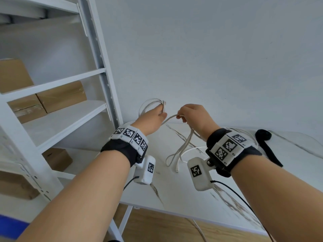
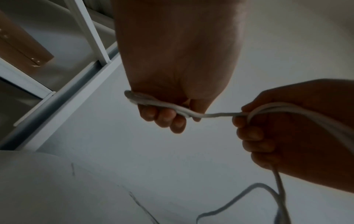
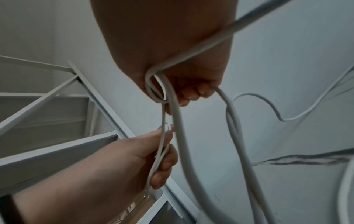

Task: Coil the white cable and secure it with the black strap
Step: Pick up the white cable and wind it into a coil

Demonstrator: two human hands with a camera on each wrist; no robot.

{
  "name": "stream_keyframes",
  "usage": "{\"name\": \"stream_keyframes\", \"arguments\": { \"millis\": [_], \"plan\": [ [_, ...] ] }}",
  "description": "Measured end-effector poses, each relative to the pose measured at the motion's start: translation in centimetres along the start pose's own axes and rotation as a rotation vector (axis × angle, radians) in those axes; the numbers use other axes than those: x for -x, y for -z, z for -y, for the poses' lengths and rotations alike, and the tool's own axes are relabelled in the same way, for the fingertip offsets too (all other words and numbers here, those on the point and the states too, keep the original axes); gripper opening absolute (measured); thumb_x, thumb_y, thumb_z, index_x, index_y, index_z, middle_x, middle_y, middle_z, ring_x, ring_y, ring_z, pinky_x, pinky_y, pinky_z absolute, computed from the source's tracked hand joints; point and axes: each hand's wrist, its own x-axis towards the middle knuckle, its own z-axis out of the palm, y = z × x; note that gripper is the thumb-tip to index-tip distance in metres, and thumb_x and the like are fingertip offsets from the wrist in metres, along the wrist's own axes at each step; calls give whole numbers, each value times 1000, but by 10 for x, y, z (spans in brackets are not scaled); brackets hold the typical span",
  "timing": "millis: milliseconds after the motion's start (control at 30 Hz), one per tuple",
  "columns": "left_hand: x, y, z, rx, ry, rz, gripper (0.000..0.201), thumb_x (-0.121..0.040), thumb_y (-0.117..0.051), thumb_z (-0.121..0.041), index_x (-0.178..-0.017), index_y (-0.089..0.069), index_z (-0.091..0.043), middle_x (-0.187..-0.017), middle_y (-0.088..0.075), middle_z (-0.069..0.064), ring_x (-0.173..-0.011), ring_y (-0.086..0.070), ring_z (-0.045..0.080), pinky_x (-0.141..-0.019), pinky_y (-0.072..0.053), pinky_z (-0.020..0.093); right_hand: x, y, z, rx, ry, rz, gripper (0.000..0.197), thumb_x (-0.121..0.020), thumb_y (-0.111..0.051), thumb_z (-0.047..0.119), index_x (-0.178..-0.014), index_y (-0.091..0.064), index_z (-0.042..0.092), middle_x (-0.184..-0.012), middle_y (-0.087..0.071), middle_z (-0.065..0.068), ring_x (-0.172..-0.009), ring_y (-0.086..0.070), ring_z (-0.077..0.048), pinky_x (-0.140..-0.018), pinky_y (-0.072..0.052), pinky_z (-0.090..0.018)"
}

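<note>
My left hand (image 1: pixel 158 116) is raised above the table and grips a bundle of white cable loops (image 1: pixel 150 103) that arch out behind it. A short span of the white cable (image 2: pixel 218 115) runs across to my right hand (image 1: pixel 190 116), whose curled fingers (image 2: pixel 249 133) hold it. Below the right hand, slack strands (image 1: pixel 181 149) hang down and a loose end (image 1: pixel 176 170) lies on the table. The black strap (image 1: pixel 267 147) lies on the table at the right, beyond my right wrist. In the right wrist view the cable (image 3: pixel 178 121) bends around my right hand.
A white marble-patterned table (image 1: pixel 174 189) stands against a pale wall. A white metal shelf unit (image 1: pixel 57 119) with cardboard boxes (image 1: pixel 61 96) stands at the left, close to my left hand. Wooden floor (image 1: pixel 166 227) shows under the table's front edge.
</note>
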Motion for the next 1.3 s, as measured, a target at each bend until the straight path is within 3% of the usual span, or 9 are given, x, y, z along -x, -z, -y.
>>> {"name": "stream_keyframes", "arguments": {
  "millis": [67, 167, 333, 467, 600, 700, 867, 1133, 1300],
  "plan": [
    [0, -4, -6, 66, 13, 46, 31, -99, -37, -29, -126, -50, -25, -99, -60, 7, -90, -60, 28, -87, -47, 36, -2, 1, -2, -3, -9, -58, 21, -85, -51, 17, -74, -65, 6, -68, -53, -6, -66, -45, -19, -64, -34, -31],
    [2, -8, -14, 227, 15, 66, 15, -96, -39, -23, -109, -46, -25, -74, -44, -4, -66, -47, 13, -62, -36, 25, -4, 6, -3, -6, -19, -119, 23, -86, -50, 17, -80, -64, -1, -69, -49, -6, -66, -42, -20, -63, -32, -32],
    [6, -7, -10, 48, -52, 82, 54, -93, -55, -41, -143, -40, -26, -133, -50, -10, -122, -49, 13, -101, -35, 29, -8, 12, -7, -35, -69, -155, 21, -86, -47, 15, -80, -62, 1, -64, -49, 0, -63, -40, -18, -59, -30, -30],
    [2, -6, -5, 76, -62, -75, 36, -100, -40, -43, -122, -52, -16, -82, -53, -6, -84, -53, 17, -85, -41, 34, -13, 13, -14, 43, -72, -195, 25, -87, -42, 7, -90, -64, -4, -74, -56, -3, -74, -47, -23, -59, -33, -30],
    [-3, -5, 0, 156, -50, -220, 33, -101, -37, -42, -99, -53, -14, -74, -49, -4, -74, -49, 19, -76, -39, 34, -21, 13, -26, 238, -100, -244, 29, -91, -38, 4, -104, -63, -1, -82, -57, -8, -71, -49, -23, -53, -34, -27],
    [-5, -5, -2, 256, -54, -312, 30, -101, -37, -40, -76, -41, -23, -72, -47, -2, -69, -46, 19, -69, -36, 33, -22, 15, -31, 322, -107, -305, 25, -92, -38, 4, -105, -60, 1, -88, -58, -9, -78, -51, -26, -62, -36, -28],
    [-11, 14, 1, 493, 6, -445, 28, -101, -36, -35, -97, -51, -12, -70, -41, 2, -58, -36, 17, -57, -31, 29, -20, 31, -54, 460, -210, -269, 24, -92, -40, 4, -106, -60, 5, -102, -64, -13, -84, -51, -27, -70, -39, -30],
    [-4, 2, -2, 346, 42, -204, 34, -102, -35, -38, -108, -55, -11, -68, -45, 1, -54, -38, 14, -52, -31, 27, -20, 25, -58, 541, -193, -144, 24, -93, -43, 9, -107, -63, 7, -109, -66, -13, -96, -59, -30, -74, -43, -30],
    [-8, -5, -1, 212, -7, -210, 34, -102, -36, -35, -103, -57, -7, -83, -47, 10, -74, -43, 20, -61, -34, 27, -25, 17, -40, 283, -54, -149, 31, -97, -42, 22, -93, -67, 5, -94, -69, -11, -89, -62, -30, -77, -48, -37]
  ]
}}
